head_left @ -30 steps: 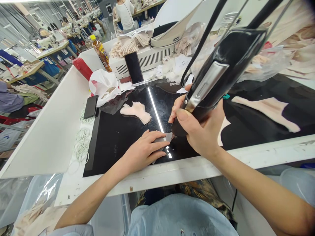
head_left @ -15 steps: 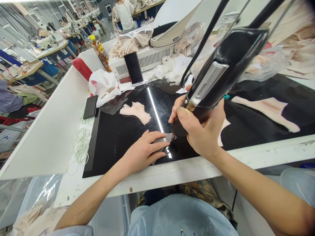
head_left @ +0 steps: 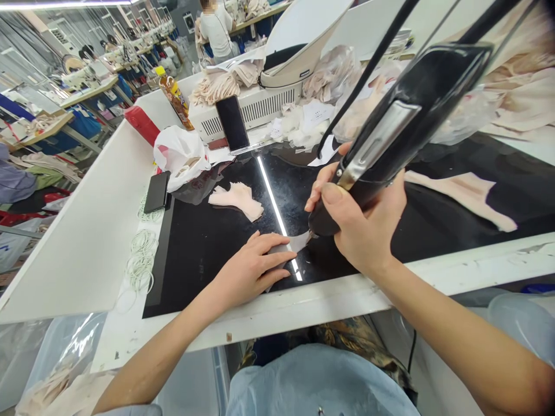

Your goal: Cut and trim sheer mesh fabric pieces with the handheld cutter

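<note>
My left hand (head_left: 260, 263) lies flat with its fingers spread, over a thin greyish piece of material (head_left: 299, 239) on the black work surface (head_left: 195, 254). My right hand (head_left: 368, 222) is wrapped round a large black corded hand tool (head_left: 416, 92), which has a silver lever (head_left: 384, 147) along its side. The tool is tilted, its narrow tip down beside the right end of the greyish piece. Whether the tip touches the material I cannot tell. Pale pink fabric pieces (head_left: 237, 201) lie beyond my left hand, and a longer pink piece (head_left: 466, 193) lies to the right.
A phone (head_left: 232, 122) leans against a white vented box (head_left: 264, 104), with another dark phone (head_left: 156, 192) at left. Elastic loops (head_left: 141, 260), a white plastic bag (head_left: 180, 153) and a drink bottle (head_left: 176, 98) line the left side. Cables rise from the tool. A person (head_left: 218, 32) sits far behind.
The tool and my right hand have shifted a little right and up, uncovering more of the greyish piece by the tip. My left hand stays nearly in place. The view has moved slightly.
</note>
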Demonstrator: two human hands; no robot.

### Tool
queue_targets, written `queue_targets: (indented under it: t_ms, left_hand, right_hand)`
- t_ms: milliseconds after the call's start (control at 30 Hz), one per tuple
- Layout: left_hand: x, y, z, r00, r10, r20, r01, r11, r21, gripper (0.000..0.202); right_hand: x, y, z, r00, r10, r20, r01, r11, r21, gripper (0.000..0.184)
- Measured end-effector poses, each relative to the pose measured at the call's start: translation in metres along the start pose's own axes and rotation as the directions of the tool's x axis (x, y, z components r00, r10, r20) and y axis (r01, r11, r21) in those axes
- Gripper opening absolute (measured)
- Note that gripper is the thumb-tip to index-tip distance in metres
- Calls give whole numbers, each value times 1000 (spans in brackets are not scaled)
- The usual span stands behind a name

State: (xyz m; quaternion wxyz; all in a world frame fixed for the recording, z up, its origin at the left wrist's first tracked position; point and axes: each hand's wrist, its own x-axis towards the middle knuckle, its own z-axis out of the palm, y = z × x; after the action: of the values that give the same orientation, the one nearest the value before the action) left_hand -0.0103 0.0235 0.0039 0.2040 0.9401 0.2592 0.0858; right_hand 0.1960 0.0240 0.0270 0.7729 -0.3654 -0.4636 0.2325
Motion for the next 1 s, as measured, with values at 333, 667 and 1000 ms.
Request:
queue_targets:
  t_ms: [333, 667, 1000]
  left_hand:
    - [-1, 0, 1, 1000, -8, -1, 8, 1000, 4, 33]
    - [-2, -2, 3, 1000, 1, -17, -1, 1000, 6, 32]
    - [-4, -5, 3, 994, 23, -111, -26, 999, -27, 28]
  right_hand:
    - [1, -4, 1, 1000, -13, 18, 14, 999, -37, 33]
    - [8, -4, -10, 1000, 6, -1, -6, 999, -40, 36]
    - [10, -2, -13, 999, -24, 32, 29, 986, -166, 36]
